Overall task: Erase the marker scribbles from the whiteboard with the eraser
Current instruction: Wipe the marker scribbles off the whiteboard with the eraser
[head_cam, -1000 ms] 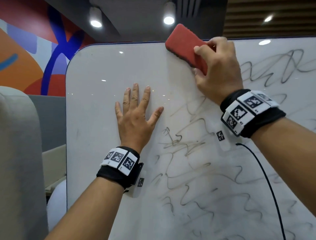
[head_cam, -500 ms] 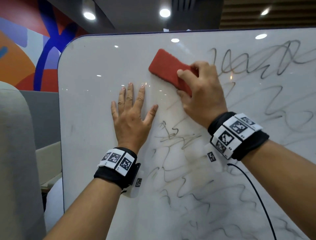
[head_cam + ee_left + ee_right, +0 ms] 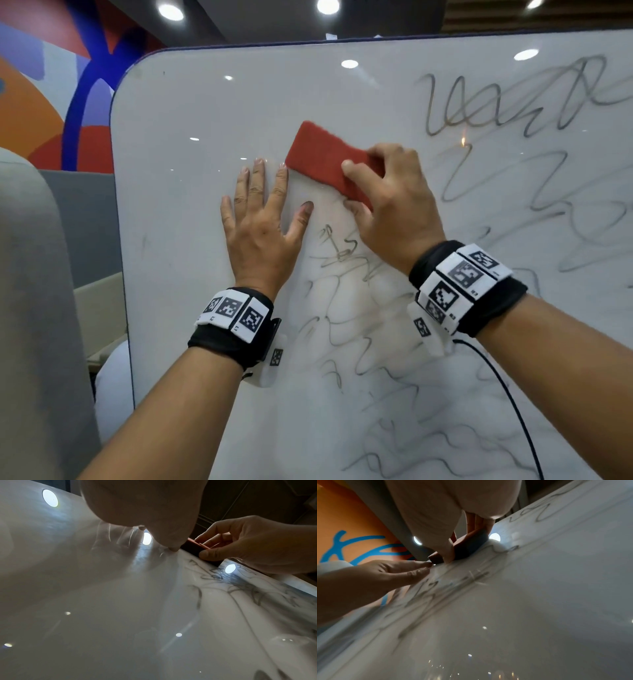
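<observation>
right hand (image 3: 390, 205): thumb and fingers curled round the red eraser (image 3: 325, 161), pinching its long edges and pressing it flat on the whiteboard (image 3: 191, 212)
left hand (image 3: 260, 233): flat on the board, fingers straight and a bit spread, holding nothing; index tip just beside the eraser's lower corner
hidden stuff: right end of the eraser sits under the gripping fingers; from the right wrist the view is smeary, fingertips hard to make out
scribbles (image 3: 370, 342): grey loopy marker lines below both palms and off past the right knuckles, some faint
textures: eraser top looks fuzzy with a dark pad underneath; board is glossy, rounded corner, ceiling lights reflecting
</observation>
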A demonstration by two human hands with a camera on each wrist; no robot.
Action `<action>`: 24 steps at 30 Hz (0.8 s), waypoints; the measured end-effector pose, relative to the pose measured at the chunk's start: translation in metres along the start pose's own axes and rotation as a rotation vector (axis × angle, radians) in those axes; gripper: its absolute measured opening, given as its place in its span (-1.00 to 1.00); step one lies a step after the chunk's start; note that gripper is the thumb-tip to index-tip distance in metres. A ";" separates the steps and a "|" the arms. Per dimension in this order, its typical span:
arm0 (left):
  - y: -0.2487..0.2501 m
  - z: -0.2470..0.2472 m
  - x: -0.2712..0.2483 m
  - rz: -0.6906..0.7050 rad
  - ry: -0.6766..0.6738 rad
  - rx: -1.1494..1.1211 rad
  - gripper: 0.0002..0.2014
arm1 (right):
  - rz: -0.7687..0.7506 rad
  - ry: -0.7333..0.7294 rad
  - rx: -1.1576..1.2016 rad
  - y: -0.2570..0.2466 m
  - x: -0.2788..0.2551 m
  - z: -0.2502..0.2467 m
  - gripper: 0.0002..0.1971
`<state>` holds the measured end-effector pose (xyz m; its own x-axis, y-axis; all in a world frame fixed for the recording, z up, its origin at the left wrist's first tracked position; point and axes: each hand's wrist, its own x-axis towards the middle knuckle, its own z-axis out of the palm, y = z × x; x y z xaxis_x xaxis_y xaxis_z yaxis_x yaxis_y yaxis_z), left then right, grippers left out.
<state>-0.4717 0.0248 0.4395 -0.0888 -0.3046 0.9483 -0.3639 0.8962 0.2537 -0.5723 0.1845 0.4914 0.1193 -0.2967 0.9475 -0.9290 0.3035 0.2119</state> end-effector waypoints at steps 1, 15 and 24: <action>0.000 0.000 -0.001 0.002 0.000 0.001 -0.40 | -0.029 -0.027 -0.007 0.002 0.000 -0.002 -0.53; -0.015 0.000 -0.028 0.004 -0.030 0.050 -0.39 | -0.048 -0.023 0.006 -0.010 -0.022 0.008 -0.54; -0.025 0.001 -0.047 -0.009 -0.040 0.067 -0.39 | 0.087 0.096 0.031 -0.018 -0.031 0.015 -0.61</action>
<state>-0.4589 0.0164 0.3880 -0.1222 -0.3262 0.9374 -0.4258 0.8703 0.2474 -0.5642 0.1750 0.4545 0.0689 -0.1818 0.9809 -0.9475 0.2957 0.1214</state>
